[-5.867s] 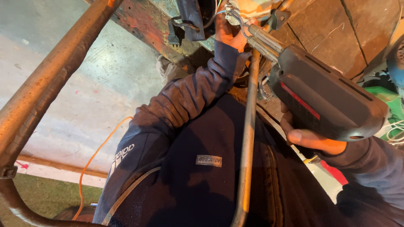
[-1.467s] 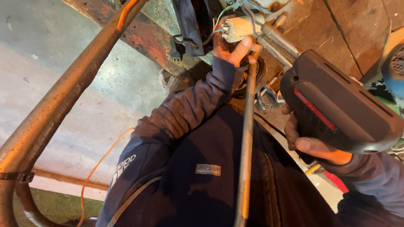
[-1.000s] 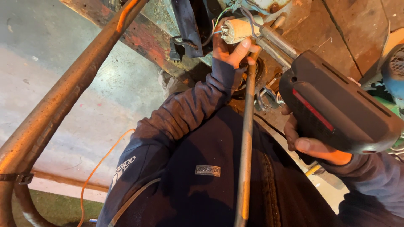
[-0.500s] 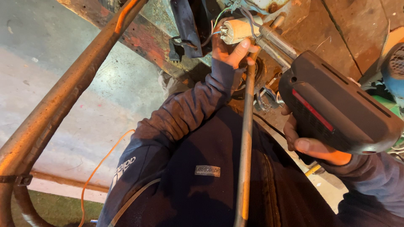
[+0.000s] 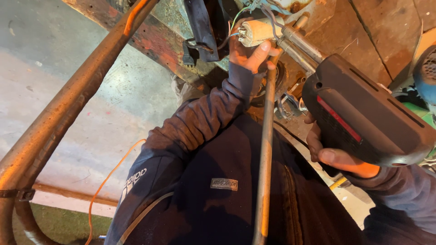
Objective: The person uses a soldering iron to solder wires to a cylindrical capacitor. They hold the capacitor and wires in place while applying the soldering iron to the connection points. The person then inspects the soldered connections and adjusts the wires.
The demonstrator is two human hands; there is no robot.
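Head cam, looking down yr chest: yr left hand [image 5: 247,50] is up at top centre, sleeve stretched out from the shoulder, fingers wrapped round a pale cylindrical part [image 5: 258,31] w/ thumb laid along its underside, so it's holding, not loose. That part lies roughly level, blunt end w/ small terminals facing frame-left, thin coloured wires [image 5: 254,7] coming off the top. Yr right hand [image 5: 334,156] is lower right, clamped round the grip of a dark gun-shaped power tool [image 5: 368,120] w/ a red stripe on its side; one finger shows under the body, can't tell if it's on a trigger. Key relation: tool's long axis runs diagonal, from yr right hand at lower right up to upper left, and its metal barrel [image 5: 302,41] ends right at the right-hand end of the pale part, touching or v. nearly, can't tell which. So tool and part meet almost end to end, w/ a slight angle btw them. Left hand is the nearer one to that joint, its thumb just beside the barrel tip. A thin steel rod [image 5: 265,149] stands near-upright btw yr arms, top end just under the left thumb. Further out: rusty pipe [image 5: 68,113] slanting at left, orange cord [image 5: 106,181] on the concrete floor [image 5: 81,45], rusty painted frame [image 5: 150,38] above.
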